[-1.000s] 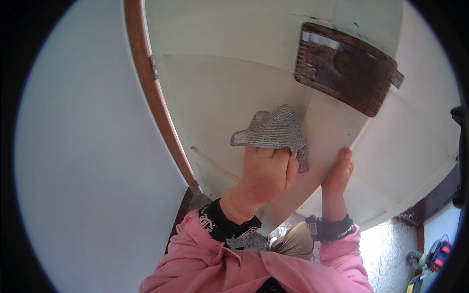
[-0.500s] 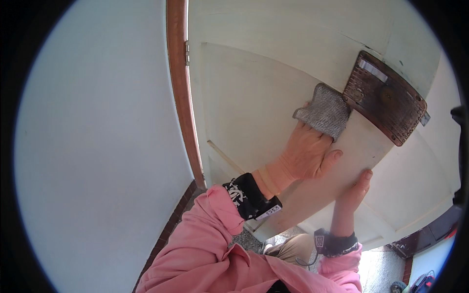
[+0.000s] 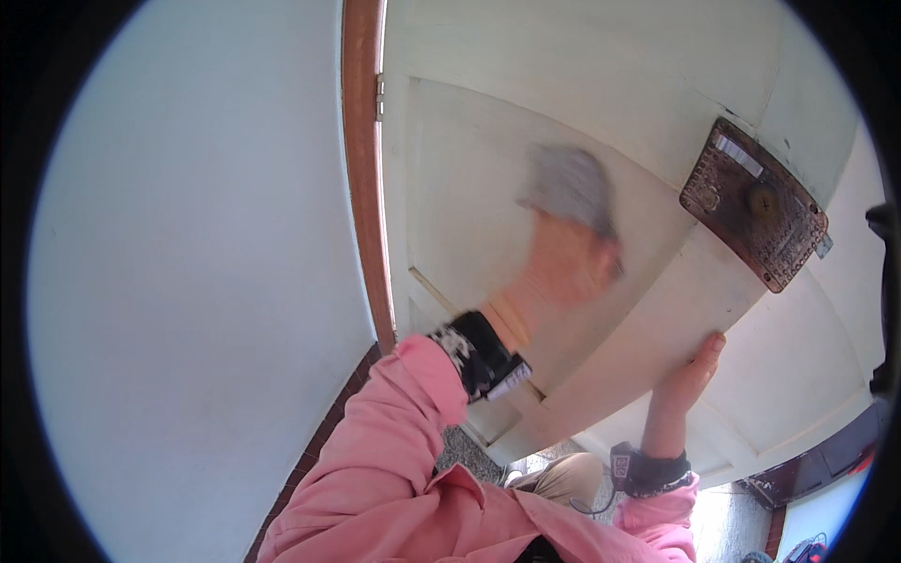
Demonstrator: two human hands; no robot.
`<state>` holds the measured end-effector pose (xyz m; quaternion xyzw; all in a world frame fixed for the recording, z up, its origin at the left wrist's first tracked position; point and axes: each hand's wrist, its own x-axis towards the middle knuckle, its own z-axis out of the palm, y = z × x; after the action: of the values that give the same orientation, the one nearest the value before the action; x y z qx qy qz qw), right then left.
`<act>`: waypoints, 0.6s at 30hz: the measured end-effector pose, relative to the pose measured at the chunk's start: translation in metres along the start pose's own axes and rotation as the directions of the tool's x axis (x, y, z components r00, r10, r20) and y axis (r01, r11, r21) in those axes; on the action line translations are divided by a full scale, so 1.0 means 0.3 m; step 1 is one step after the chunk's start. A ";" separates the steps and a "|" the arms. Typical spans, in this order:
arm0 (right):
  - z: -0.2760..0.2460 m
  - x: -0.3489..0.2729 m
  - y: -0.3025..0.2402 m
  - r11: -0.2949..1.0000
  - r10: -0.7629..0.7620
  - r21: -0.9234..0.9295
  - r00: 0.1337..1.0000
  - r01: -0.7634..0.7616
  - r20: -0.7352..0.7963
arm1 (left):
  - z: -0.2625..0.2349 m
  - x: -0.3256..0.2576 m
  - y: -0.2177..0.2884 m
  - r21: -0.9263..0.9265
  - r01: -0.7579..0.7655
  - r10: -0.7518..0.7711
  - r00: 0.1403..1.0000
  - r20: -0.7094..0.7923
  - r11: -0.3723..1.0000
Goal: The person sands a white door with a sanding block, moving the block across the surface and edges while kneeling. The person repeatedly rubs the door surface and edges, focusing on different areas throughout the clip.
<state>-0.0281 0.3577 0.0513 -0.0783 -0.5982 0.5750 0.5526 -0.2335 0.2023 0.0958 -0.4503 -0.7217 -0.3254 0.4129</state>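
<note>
A cream-white panelled door (image 3: 488,150) stands open in front of me. My left hand (image 3: 563,258), blurred by motion, holds a grey mesh cloth (image 3: 571,183) flat against its recessed panel. The cloth covers most of the fingers; the thumb side faces right. Lower right, my right hand (image 3: 687,380) grips the door's free edge, thumb on the near face and the other fingers hidden behind it. Above that hand, a worn brown lock plate (image 3: 737,225) is fixed to the door, a small metal latch (image 3: 825,247) sticking out at its edge.
A pale wall (image 3: 197,263) fills the left side, with dark skirting tiles (image 3: 319,441) at its foot. The brown door frame (image 3: 364,169) carries a metal hinge (image 3: 380,97). Dark furniture (image 3: 817,455) stands low at the right, over a speckled floor (image 3: 469,455).
My left hand has slid the cloth leftward across the panel, away from the lock plate. The right hand keeps its hold on the door edge. The view has shifted slightly.
</note>
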 end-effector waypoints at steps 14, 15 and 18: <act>0.029 -0.016 -0.008 0.996 0.018 0.089 0.995 -0.010 -0.093 | 0.014 0.056 -0.533 -0.079 0.345 -0.346 0.846 -0.406 0.935; 0.028 -0.017 -0.007 0.998 0.036 0.055 0.995 -0.031 -0.098 | 0.003 0.068 -0.571 -0.119 0.430 -0.439 0.805 -0.399 0.895; 0.020 -0.015 -0.001 0.998 0.030 0.050 0.995 -0.025 -0.100 | -0.013 0.073 -0.572 -0.154 0.470 -0.493 0.810 -0.317 0.869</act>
<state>-0.0308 0.3505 0.0505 -0.1019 -0.5542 0.5923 0.5759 -0.3955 0.1415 0.1003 -0.2021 -0.7165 -0.5176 0.4218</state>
